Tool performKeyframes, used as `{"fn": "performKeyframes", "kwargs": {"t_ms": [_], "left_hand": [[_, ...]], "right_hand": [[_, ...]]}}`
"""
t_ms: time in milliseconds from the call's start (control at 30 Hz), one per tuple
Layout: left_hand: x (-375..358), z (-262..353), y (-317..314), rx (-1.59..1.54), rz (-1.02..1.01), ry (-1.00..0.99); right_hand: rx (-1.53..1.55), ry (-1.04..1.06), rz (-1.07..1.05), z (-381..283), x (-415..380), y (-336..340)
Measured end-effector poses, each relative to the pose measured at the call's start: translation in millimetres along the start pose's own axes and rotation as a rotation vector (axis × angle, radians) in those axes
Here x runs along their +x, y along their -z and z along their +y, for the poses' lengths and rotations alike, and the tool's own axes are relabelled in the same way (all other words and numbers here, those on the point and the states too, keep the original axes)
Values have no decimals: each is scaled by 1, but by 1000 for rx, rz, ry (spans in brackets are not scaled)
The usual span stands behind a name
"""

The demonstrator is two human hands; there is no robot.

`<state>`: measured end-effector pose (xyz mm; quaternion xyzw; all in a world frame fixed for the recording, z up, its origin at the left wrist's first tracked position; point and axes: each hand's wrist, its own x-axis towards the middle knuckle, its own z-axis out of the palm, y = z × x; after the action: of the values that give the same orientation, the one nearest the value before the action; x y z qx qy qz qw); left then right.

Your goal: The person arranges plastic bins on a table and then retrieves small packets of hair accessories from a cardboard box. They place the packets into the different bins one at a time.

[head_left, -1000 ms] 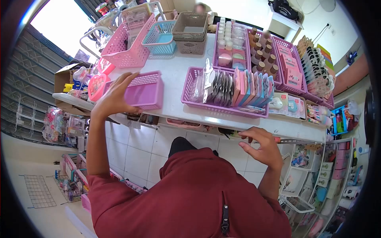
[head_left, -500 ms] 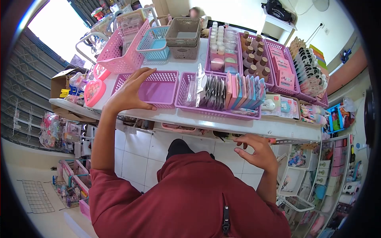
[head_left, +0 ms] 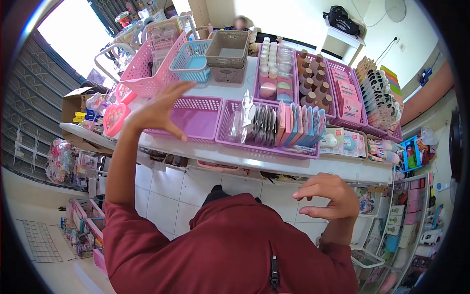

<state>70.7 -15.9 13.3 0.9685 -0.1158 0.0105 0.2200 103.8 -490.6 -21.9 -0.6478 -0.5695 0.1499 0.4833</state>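
Observation:
My left hand (head_left: pixel 155 111) hovers over the left end of a bare purple plastic basket (head_left: pixel 200 117), thumb and fingers spread wide. Whether it touches the rim is hard to tell. Beside that basket stands a second purple basket (head_left: pixel 267 150) holding dark flat packets (head_left: pixel 265 125) and upright pink and blue packs (head_left: pixel 299 126). My right hand (head_left: pixel 330 196) is in the air in front of the table's near edge, fingers curved and apart, with nothing in it.
Behind are a pink basket (head_left: pixel 142 73), a blue basket (head_left: pixel 190 61), stacked grey-brown baskets (head_left: pixel 227 73), and brown-capped bottles (head_left: pixel 313 81). Boxed items (head_left: pixel 341 142) lie at the right of the white table (head_left: pixel 235 156). Shelves (head_left: pixel 399 215) stand to the right. A person (head_left: pixel 240 23) is at the back.
My left hand has loosened from the purple basket's left end and turned slightly. My right hand has moved right and away from the table. The view has shifted a little.

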Motion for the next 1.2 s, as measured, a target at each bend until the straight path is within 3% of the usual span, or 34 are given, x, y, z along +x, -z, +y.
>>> {"fn": "performKeyframes", "kwargs": {"t_ms": [67, 400, 467, 600, 667, 700, 733, 800, 900, 933, 1100, 1200], "left_hand": [[-3, -5, -9, 143, -146, -25], [-50, -40, 0, 119, -92, -45], [-55, -44, 8, 123, -114, -56], [-54, -43, 22, 13, -80, -158], [-31, -33, 36, -91, -95, -142], [-15, -31, 40, -194, -111, -117], [-3, -29, 40, -185, -66, -168], [23, -32, 35, -121, -30, -235], [45, -35, 28, 15, 23, -274], [48, -37, 26, 59, 20, -282], [27, -48, 26, 88, -3, -300], [5, -60, 28, 27, -126, -190]], "right_hand": [[-29, 28, -32, -6, 12, 8], [-21, -17, -9, -9, 72, -8], [-309, 49, -47, -32, 98, 4], [-643, 124, 112, -32, 170, 28], [-664, -73, 68, -24, 232, 38], [-801, 27, 54, 35, 280, 47], [-998, -14, -24, 65, 298, 51], [-1067, -210, -153, 99, 325, 48], [-1197, -339, -325, 112, 335, 33], [-1294, -215, -277, 120, 330, 29], [-1259, -222, -232, 117, 320, 34], [-1208, -216, -187, 91, 314, 52]]}}
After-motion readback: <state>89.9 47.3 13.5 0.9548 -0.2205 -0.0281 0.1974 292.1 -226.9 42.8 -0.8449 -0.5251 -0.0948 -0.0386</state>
